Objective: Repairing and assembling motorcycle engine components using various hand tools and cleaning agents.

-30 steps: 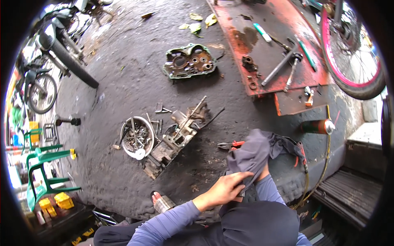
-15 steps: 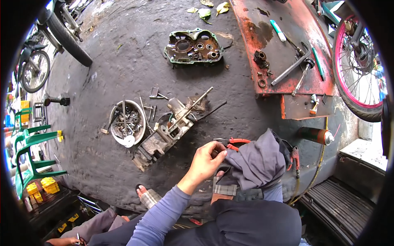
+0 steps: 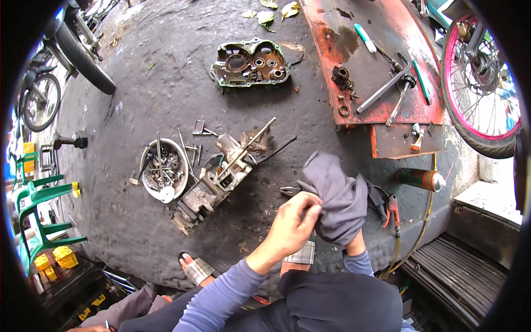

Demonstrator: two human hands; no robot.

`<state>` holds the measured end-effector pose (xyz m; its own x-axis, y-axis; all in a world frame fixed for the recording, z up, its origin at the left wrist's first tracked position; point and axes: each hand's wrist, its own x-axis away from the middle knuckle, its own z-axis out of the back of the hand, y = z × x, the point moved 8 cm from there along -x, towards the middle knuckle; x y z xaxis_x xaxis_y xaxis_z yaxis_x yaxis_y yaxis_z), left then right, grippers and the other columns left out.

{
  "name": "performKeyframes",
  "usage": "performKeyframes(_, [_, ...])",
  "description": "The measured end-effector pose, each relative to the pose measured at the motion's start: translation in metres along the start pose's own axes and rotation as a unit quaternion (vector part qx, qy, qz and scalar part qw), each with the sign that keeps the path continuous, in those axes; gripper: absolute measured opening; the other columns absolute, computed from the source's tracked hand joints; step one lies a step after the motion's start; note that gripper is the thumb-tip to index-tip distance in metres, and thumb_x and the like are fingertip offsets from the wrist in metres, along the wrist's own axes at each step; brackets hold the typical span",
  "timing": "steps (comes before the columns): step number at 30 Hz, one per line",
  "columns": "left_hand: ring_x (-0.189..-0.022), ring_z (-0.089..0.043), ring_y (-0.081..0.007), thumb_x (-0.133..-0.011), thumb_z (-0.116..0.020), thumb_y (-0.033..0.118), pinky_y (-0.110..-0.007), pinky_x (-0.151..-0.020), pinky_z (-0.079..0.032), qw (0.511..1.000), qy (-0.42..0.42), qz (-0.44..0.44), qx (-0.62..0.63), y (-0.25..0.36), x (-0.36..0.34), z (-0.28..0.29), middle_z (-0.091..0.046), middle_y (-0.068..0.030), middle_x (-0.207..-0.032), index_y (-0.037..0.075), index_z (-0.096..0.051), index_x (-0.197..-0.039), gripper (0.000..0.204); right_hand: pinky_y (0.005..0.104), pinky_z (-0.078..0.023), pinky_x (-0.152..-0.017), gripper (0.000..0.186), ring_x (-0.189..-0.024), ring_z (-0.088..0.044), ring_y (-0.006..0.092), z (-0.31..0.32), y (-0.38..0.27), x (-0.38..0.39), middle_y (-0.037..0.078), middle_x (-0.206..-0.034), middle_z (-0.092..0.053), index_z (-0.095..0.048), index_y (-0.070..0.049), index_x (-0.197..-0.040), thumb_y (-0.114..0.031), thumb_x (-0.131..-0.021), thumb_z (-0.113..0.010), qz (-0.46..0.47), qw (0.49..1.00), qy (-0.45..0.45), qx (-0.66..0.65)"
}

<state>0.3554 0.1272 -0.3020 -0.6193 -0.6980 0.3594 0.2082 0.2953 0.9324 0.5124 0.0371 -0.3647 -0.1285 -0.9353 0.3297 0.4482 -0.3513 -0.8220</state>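
Note:
A bunched grey cloth (image 3: pixel 337 199) hangs over my right hand; only its wrist (image 3: pixel 355 244) shows below the folds, and its fingers are hidden. My left hand (image 3: pixel 290 226) is just left of the cloth, thumb and fingers brought together at its edge. Whatever lies in that pinch, if anything, is too small to tell. Pliers (image 3: pixel 290 191) poke out on the ground beyond my left hand, their handles hidden by hand and cloth. A dirty metal engine case (image 3: pixel 207 193) with rods lies to the left. Beside it sits a round bowl (image 3: pixel 186 188) of small metal parts.
Farther off lies an opened engine cover (image 3: pixel 251 63). A rusty red metal plate (image 3: pixel 370 99) at the right holds a bent bar (image 3: pixel 381 94), a geared shaft (image 3: pixel 402 99) and pens. Near it are a spray can (image 3: pixel 420 179), a red-handled air gun (image 3: pixel 392 209) and a pink-rimmed wheel (image 3: pixel 451 83).
The cloth has shifted left and away from me, spreading up over the red pliers handles. My right wrist has come into sight. My left hand has moved slightly right and nearer to me.

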Motion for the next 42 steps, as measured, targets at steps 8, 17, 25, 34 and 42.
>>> performKeyframes(8, [-0.095, -0.065, -0.038, -0.095, -0.065, 0.011, -0.043, -0.08, -0.053, 0.9, -0.372, -0.203, -0.102, 0.056, 0.049, -0.089, -0.061, -0.0161, -0.108, 0.002, -0.057, -0.115, 0.023, 0.0373, -0.054, -0.087, 0.037, -0.095, -0.069, 0.017, 0.005, -0.016, -0.002, 0.009, -0.105, -0.073, -0.066, -0.001, -0.112, -0.027, -0.088, -0.075, 0.016, 0.999, 0.017, -0.041])
performKeyframes(17, [-0.084, -0.069, -0.0476, -0.088, -0.064, 0.015, -0.055, -0.073, -0.056, 0.86, -0.304, 0.055, -0.406, -0.049, 0.049, -0.019, -0.069, -0.0245, -0.08, -0.002, -0.054, -0.116, 0.035, 0.0366, -0.054, -0.086, 0.036, -0.094, -0.069, 0.0166, -0.027, -0.061, -0.045, 0.009, -0.104, -0.073, -0.067, -0.001, -0.111, -0.026, -0.086, -0.076, 0.077, 0.993, -0.03, -0.089])
performKeyframes(25, [-0.129, -0.052, -0.0487, -0.078, -0.072, 0.015, -0.05, -0.105, -0.049, 0.959, -0.127, -0.086, -0.237, 0.004, 0.007, -0.017, -0.038, -0.0337, -0.15, -0.004, -0.043, -0.141, 0.072, 0.0361, -0.054, -0.085, 0.036, -0.093, -0.069, 0.0162, -0.074, -0.114, -0.084, 0.009, -0.103, -0.074, -0.067, -0.001, -0.109, -0.025, -0.085, -0.077, 0.134, 0.979, -0.11, -0.111])
performKeyframes(34, [-0.156, 0.002, -0.0461, -0.102, -0.049, 0.055, -0.062, -0.123, -0.008, 0.948, -0.09, -0.211, -0.222, 0.01, 0.024, -0.115, 0.002, -0.0234, -0.17, 0.002, -0.008, -0.163, 0.09, 0.0355, -0.055, -0.084, 0.035, -0.092, -0.069, 0.0158, -0.095, -0.14, -0.102, 0.009, -0.101, -0.074, -0.067, -0.001, -0.108, -0.024, -0.084, -0.078, 0.144, 0.972, -0.138, -0.122])
performKeyframes(42, [-0.147, 0.001, -0.0641, -0.101, -0.048, 0.061, -0.066, -0.119, -0.02, 0.978, -0.184, 0.031, -0.095, -0.006, -0.009, -0.109, 0.015, -0.0238, -0.168, 0.014, -0.013, -0.164, 0.086, 0.0349, -0.055, -0.083, 0.035, -0.091, -0.069, 0.0155, -0.097, -0.143, -0.1, 0.009, -0.1, -0.074, -0.067, -0.001, -0.107, -0.023, -0.083, -0.08, 0.129, 0.972, -0.138, -0.138])
